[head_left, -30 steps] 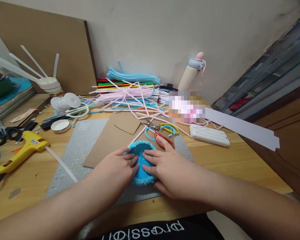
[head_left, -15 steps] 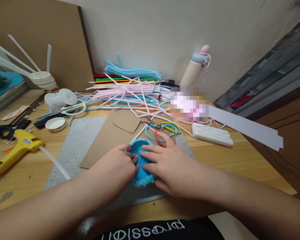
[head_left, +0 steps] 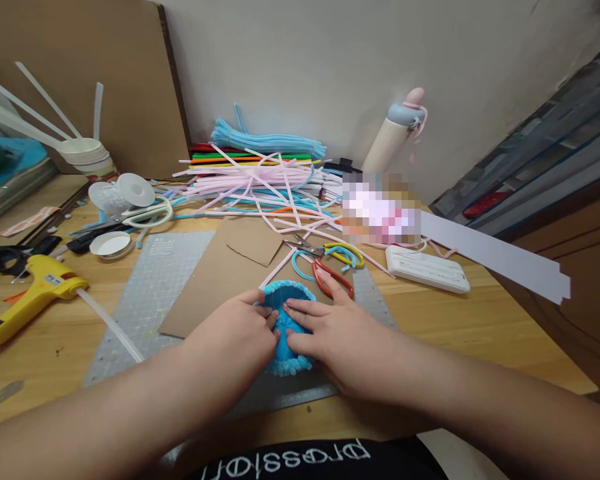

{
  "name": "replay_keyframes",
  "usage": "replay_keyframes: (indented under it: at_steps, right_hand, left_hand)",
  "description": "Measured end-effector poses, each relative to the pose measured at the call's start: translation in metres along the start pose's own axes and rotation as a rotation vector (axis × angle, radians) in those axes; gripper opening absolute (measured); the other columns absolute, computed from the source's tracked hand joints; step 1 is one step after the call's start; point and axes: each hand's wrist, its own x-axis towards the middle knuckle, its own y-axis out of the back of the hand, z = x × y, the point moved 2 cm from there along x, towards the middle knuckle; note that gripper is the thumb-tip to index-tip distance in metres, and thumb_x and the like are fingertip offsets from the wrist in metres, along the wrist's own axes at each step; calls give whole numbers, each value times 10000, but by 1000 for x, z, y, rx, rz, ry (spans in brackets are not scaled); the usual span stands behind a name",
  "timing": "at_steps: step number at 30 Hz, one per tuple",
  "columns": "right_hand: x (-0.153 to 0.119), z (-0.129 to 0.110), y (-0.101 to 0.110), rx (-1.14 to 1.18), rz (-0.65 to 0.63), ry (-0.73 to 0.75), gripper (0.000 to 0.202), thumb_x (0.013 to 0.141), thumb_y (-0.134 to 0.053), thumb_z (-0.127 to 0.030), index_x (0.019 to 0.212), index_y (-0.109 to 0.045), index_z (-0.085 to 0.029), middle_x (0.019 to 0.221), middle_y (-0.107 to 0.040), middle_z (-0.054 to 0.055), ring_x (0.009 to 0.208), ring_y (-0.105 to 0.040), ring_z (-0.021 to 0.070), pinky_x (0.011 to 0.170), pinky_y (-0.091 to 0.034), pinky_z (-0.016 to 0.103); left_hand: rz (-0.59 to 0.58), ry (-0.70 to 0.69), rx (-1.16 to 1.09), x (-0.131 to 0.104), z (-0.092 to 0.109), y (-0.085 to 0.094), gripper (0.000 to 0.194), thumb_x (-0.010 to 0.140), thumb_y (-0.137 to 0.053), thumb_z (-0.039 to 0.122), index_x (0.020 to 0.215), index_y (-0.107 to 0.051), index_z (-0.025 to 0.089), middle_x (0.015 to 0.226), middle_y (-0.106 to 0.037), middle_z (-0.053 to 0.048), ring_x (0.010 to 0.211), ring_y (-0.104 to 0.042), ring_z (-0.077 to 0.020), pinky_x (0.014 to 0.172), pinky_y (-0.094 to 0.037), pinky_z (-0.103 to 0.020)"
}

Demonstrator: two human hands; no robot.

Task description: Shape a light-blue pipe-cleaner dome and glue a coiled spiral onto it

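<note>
Gripping from both sides: fuzzy blue bowl [head_left: 287, 366], near centre over grey mat [head_left: 135, 293], is clamped at the rim by left hand [head_left: 240, 333] and right hand [head_left: 345, 340], fingers inside, probably so it's steadied (glue gun [head_left: 35, 293] lying left).

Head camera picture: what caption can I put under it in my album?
Left hand and right hand touch a fuzzy blue bowl, with a yellow glue gun off to the left.

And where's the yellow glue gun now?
In the head view, the yellow glue gun lies at the left of the wooden table, its white stick reaching over the grey cutting mat.
</note>
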Motion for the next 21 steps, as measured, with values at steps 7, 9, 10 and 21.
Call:
replay_keyframes:
  at_steps: [7,9,10,21]
  right_hand:
    - [-3,2,-6,-9,8,-10,257,804,-578,-185,1044,-641,-250,1312,-612,89,1349,-416,247,1119,144,577]
    - [-3,2,-5,-32,23,-5,229,832,-564,-201,1041,-643,-254,1315,-610,85,1344,-422,237,1111,167,582]
    - [-3,2,-3,-48,32,0,216,849,-552,-208,1038,-647,-250,1313,-612,84,1339,-429,234,1109,177,582]
    - [-8,1,3,-159,59,76,263,874,-545,-237,1105,-671,-234,1256,-645,102,1214,-548,235,1147,125,529]
  left_hand:
    - [19,27,-14,-4,0,-8,177,826,-528,175,846,-691,239,960,-731,-16,1020,-634,-194,1080,-288,-372]
    - [30,38,-1,-3,0,-9,180,828,-532,162,849,-694,237,980,-732,-17,1024,-635,-193,1081,-290,-371]
    - [36,45,9,-3,1,-10,185,829,-533,153,857,-696,235,991,-732,-20,1028,-636,-194,1081,-293,-374]
    - [63,25,158,-11,16,9,179,847,-594,235,983,-708,216,1176,-685,-68,1228,-527,-225,1172,-156,-447]
